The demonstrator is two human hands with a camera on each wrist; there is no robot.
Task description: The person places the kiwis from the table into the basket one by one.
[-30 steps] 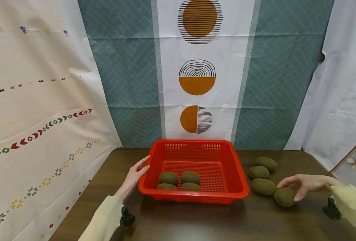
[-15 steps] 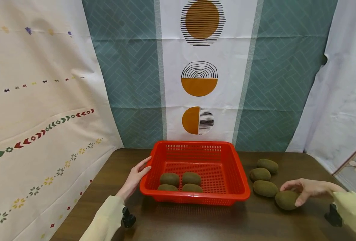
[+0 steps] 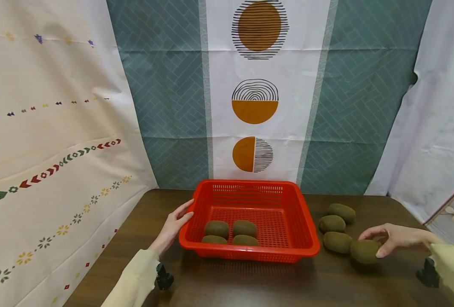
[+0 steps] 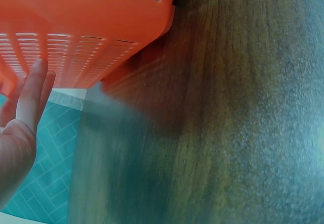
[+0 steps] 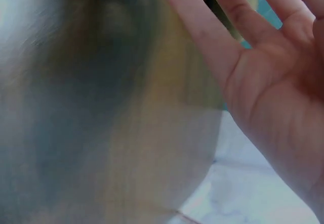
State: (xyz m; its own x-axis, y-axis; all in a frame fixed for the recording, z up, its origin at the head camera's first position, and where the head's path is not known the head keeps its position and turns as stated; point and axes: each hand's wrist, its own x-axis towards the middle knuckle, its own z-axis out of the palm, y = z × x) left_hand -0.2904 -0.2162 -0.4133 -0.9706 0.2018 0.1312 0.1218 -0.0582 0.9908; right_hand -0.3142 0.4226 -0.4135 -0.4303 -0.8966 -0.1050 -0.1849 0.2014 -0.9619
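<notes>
A red plastic basket [image 3: 250, 256] stands mid-table with several brown kiwis [image 3: 230, 233] in its near half. My left hand [image 3: 174, 224] rests with straight fingers against the basket's left wall; in the left wrist view the left hand [image 4: 20, 118] lies beside the orange-red wall [image 4: 86, 27]. To the right of the basket, my right hand [image 3: 393, 236] curls over the nearest kiwi [image 3: 365, 252], fingers on top and thumb at its side. Three more kiwis [image 3: 332, 223] lie on the table behind it. The right wrist view is blurred and shows only the palm [image 5: 273, 82].
The dark wooden table [image 3: 250, 285] is bounded by hanging patterned cloths at the back and on both sides. The table's right edge runs close to my right sleeve [image 3: 451, 264]. Bare wood shows in front of the basket and to its left.
The kiwi under my right hand sits slightly higher against its neighbour than before. The left hand and the basket have stayed put. The head view has tilted a little.
</notes>
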